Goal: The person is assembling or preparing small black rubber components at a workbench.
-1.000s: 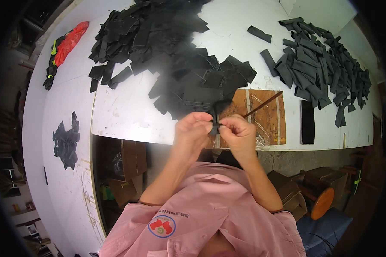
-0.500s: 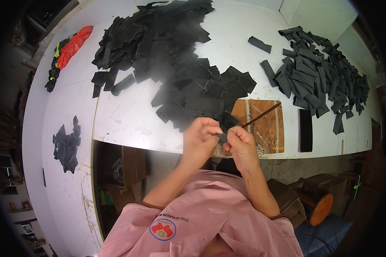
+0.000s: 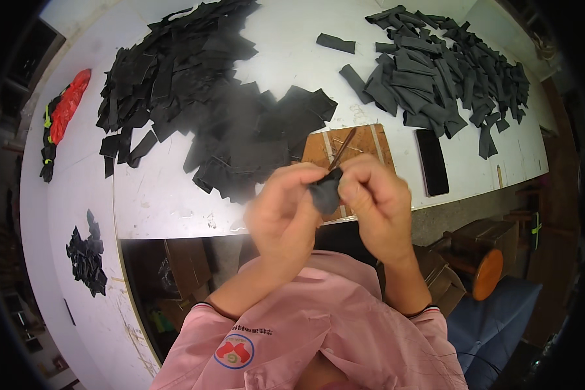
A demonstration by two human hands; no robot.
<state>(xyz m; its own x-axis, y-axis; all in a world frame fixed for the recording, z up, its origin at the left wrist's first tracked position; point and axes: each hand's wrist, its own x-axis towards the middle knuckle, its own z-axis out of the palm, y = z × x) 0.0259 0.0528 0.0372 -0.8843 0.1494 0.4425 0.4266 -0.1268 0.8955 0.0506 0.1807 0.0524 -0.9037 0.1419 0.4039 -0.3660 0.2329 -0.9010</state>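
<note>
Head view is showing both hands raised close together above the near edge of the white table (image 3: 175,195). The left hand (image 3: 283,211) is pinching the left side of a small black piece (image 3: 325,193) between thumb and fingertips; the right hand (image 3: 377,201) is gripping the same piece from the right, fingers curled around it. A thin dark stick-like tool (image 3: 342,146) is rising from between the hands toward the far side; which hand is carrying it cannot be told. The piece is sitting in the air between the two hands, just above a brown wooden board (image 3: 364,146) lying on the table.

Farther off, a large heap of black cut pieces (image 3: 195,97) is spreading across the left and centre of the table, and a second heap of black strips (image 3: 435,71) is lying at the far right. A dark flat slab (image 3: 432,170) is resting to the right of the board. A red and black bundle (image 3: 62,117) is lying at the far left.

Judgement: the piece is being worked or folded by the fingertips, mid-step. Any following move is calling for a steady pinch on both sides, since the piece is small and soft-looking.
</note>
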